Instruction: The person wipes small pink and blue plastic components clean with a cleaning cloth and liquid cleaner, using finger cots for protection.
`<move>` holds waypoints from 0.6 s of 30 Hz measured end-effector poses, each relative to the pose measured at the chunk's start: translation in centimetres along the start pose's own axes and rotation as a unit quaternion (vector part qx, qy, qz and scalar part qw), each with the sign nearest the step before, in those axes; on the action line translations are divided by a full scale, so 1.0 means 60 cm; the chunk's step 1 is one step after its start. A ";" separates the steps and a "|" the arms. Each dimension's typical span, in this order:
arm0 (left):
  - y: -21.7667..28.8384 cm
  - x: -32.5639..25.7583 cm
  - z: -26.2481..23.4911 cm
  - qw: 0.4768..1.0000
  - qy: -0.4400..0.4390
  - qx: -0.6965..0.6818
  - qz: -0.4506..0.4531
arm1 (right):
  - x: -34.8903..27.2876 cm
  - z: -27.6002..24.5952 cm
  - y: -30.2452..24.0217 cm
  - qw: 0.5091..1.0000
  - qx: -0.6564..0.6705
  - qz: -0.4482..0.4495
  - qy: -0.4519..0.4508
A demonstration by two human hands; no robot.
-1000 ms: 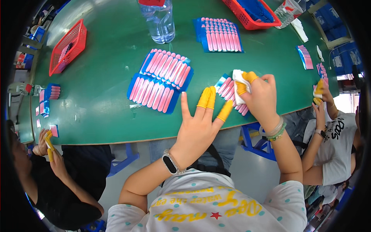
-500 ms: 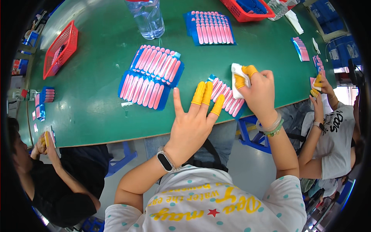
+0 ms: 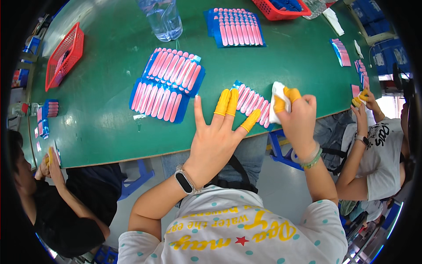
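- Near the table [image 3: 110, 132] edge, your left hand [image 3: 215, 141] is lying flat and spread, its capped fingertips [image 3: 223, 102] pressing on the blue card of pink sticks [image 3: 255, 103].
- Your right hand [image 3: 299, 119] is pinching a white cloth [image 3: 277, 94] just beside that card's right end.
- That card is overhanging the edge slightly, I judge; a hard wipe could be dragging it off.
- Loose yellow caps could be slipping and letting it skid.

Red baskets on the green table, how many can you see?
2. One red basket lies near the table's far-left edge; another red basket sits at the top edge beyond the pink strips, partly cut off. Others may lie out of frame.
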State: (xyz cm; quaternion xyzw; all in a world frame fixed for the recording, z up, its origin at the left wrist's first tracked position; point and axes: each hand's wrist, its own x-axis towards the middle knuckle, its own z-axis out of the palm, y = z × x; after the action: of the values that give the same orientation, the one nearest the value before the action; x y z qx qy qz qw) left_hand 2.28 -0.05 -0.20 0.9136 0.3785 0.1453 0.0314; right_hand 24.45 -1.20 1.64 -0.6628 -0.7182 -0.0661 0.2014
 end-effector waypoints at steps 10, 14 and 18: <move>0.000 0.002 -0.003 1.000 -0.005 0.024 0.012 | -0.025 -0.015 0.005 0.998 0.008 0.055 -0.018; -0.003 0.000 0.002 1.000 -0.012 0.007 0.009 | -0.050 -0.023 -0.040 0.999 0.010 0.030 -0.028; -0.006 -0.001 -0.001 1.000 -0.002 0.010 0.019 | -0.078 -0.030 -0.068 0.996 0.075 0.019 -0.040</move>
State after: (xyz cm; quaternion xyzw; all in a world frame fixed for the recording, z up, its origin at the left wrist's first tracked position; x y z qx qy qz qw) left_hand 1.95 0.16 -0.22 0.9213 0.3621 0.1401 0.0199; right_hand 21.00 -6.65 2.23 -0.6617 -0.7157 0.0183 0.2226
